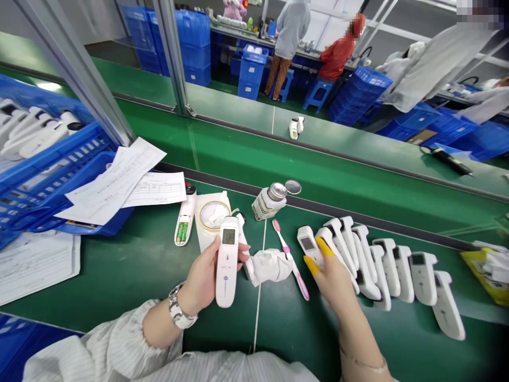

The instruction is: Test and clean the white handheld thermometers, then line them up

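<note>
The thermometer point(226, 260) is smooth, glossy white plastic, and the rag point(272, 265) is soft, crumpled white cloth. The table point(139, 265) looks matt green, the bottle point(270, 200) wears a shiny metal cap, and the crate point(59, 156) is moulded blue plastic.

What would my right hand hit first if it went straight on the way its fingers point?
The white thermometer, leftmost of those lined up. The right hand looks almost on it, though depth is unclear.

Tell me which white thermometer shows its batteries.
The thermometer lying alone beside the papers, left of the held one: green batteries show in its open back.
</note>
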### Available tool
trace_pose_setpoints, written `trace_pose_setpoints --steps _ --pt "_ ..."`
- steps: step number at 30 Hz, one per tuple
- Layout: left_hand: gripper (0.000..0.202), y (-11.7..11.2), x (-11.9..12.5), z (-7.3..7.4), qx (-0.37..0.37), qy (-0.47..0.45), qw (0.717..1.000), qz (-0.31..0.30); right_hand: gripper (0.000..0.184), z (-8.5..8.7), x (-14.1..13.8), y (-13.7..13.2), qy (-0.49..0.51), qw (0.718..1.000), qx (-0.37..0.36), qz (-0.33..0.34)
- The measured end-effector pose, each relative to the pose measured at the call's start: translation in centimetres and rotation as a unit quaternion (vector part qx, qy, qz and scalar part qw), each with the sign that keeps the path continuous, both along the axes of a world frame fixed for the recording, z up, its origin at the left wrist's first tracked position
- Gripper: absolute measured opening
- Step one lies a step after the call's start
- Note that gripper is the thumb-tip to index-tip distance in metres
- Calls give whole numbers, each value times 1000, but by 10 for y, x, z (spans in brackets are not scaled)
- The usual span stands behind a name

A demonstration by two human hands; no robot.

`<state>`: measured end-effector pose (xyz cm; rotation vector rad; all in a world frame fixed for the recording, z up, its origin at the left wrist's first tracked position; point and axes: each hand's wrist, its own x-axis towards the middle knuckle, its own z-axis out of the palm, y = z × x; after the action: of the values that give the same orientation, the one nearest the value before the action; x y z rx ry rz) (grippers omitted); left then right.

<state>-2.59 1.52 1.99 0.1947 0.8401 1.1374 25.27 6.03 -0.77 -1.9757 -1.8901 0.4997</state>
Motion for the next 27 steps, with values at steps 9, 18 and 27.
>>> trace_pose_setpoints --steps 9,18,27 --pt "40 -2 9 -4 3 -90 996 -8 40 23 -115 -45 599 784 -150 58" --pt "38 0 8 3 -7 -84 996 1 35 15 -119 -51 658 734 -170 14" --pt "30 -2 7 -1 9 -93 996 0 33 16 -117 -43 681 706 -191 -39"
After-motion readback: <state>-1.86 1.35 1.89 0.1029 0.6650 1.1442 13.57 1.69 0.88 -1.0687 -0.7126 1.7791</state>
